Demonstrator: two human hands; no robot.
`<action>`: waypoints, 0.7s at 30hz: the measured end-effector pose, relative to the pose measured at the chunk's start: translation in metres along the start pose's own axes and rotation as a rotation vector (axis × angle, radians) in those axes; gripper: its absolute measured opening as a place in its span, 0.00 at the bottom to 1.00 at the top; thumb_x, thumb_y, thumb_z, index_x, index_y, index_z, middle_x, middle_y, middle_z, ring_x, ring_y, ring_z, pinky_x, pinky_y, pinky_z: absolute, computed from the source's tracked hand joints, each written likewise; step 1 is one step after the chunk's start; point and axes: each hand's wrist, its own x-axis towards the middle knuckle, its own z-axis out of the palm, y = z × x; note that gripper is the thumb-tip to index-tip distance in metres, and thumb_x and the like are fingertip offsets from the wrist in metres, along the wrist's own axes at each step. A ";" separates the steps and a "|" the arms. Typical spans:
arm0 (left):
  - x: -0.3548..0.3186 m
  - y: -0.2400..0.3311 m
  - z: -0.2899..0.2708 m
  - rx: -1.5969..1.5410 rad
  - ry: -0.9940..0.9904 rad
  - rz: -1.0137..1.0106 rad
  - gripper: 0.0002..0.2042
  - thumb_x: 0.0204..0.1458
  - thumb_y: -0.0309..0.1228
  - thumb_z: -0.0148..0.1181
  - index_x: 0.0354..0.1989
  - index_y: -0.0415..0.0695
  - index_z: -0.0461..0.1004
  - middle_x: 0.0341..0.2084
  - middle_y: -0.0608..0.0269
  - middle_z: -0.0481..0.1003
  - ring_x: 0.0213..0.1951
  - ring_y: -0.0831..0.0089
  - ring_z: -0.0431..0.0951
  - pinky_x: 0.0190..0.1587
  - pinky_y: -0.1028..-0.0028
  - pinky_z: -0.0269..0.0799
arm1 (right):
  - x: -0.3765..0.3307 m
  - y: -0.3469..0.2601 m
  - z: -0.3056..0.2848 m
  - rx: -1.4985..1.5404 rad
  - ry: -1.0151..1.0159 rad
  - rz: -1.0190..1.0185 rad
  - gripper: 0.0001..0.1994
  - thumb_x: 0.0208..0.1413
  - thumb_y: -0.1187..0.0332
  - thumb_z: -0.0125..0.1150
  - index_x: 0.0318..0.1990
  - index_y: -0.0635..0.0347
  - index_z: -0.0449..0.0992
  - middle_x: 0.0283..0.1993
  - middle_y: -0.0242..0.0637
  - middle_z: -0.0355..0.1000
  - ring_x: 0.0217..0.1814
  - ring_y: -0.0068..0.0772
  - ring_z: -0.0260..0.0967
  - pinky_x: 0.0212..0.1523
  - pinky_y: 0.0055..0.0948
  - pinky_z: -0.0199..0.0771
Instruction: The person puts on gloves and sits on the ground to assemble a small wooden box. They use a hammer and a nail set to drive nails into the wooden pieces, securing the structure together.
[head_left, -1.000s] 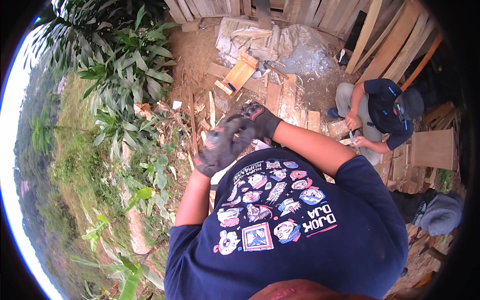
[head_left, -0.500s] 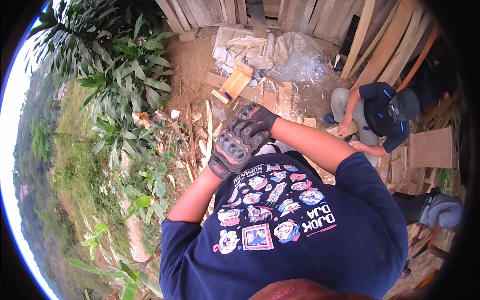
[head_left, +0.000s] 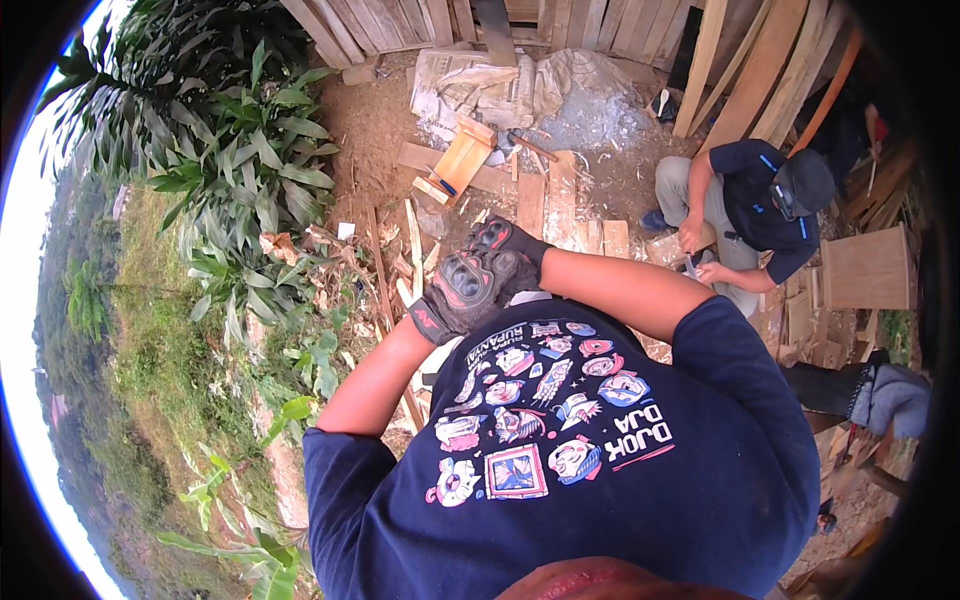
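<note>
Both my hands wear black gloves with red trim and hard knuckle guards, and they meet in front of my waist. My left hand has its back turned up, its bent fingers reaching onto my right hand. My right hand lies just beyond, with its fingers curled. Where they overlap, the fingertips are hidden, and I cannot make out anything between them. Ahead of them on the ground rests a small wooden piece with raised ends, a dark blue pen-like tool on it. A hammer lies beside it.
At the right a crouching person works with both hands near a piece of wood. Boards and shavings cover the ground ahead. Long planks lean at the far right, leafy plants grow at left, and a wooden panel stands at right.
The view has shifted slightly. My hands stay together; the left has slid a little down and left, and its fingers sit closer against the right.
</note>
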 end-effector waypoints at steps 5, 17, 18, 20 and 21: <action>0.008 0.001 0.002 -0.174 0.112 -0.007 0.18 0.50 0.30 0.70 0.51 0.45 0.81 0.46 0.51 0.82 0.50 0.46 0.81 0.57 0.53 0.78 | -0.015 -0.011 0.018 0.486 0.020 -0.166 0.19 0.55 0.64 0.72 0.55 0.53 0.84 0.60 0.37 0.81 0.58 0.36 0.81 0.61 0.40 0.81; 0.019 0.021 0.010 -0.383 0.088 -0.101 0.11 0.54 0.27 0.74 0.45 0.47 0.83 0.41 0.54 0.84 0.45 0.52 0.86 0.48 0.59 0.81 | -0.021 -0.001 -0.009 -0.718 -0.002 -0.137 0.20 0.46 0.46 0.72 0.42 0.48 0.84 0.44 0.40 0.83 0.46 0.48 0.82 0.47 0.43 0.81; 0.018 0.020 0.016 -0.262 0.151 -0.028 0.13 0.54 0.27 0.73 0.48 0.46 0.82 0.43 0.53 0.84 0.45 0.51 0.86 0.48 0.58 0.82 | -0.020 0.008 -0.013 -0.979 -0.070 0.003 0.22 0.47 0.43 0.71 0.41 0.47 0.84 0.43 0.39 0.83 0.45 0.49 0.82 0.46 0.43 0.81; 0.008 0.019 0.022 -0.208 0.175 -0.039 0.14 0.54 0.27 0.73 0.50 0.45 0.82 0.43 0.52 0.84 0.45 0.50 0.86 0.48 0.57 0.82 | -0.020 0.014 -0.015 -1.089 -0.035 -0.021 0.23 0.48 0.38 0.66 0.38 0.47 0.83 0.40 0.39 0.82 0.43 0.48 0.82 0.44 0.44 0.81; 0.005 0.018 0.025 -0.182 0.187 -0.044 0.15 0.54 0.26 0.72 0.50 0.44 0.82 0.44 0.52 0.84 0.45 0.50 0.86 0.48 0.57 0.82 | -0.021 0.017 -0.015 -1.145 -0.016 -0.032 0.25 0.48 0.36 0.63 0.37 0.46 0.83 0.39 0.38 0.82 0.42 0.48 0.82 0.43 0.44 0.81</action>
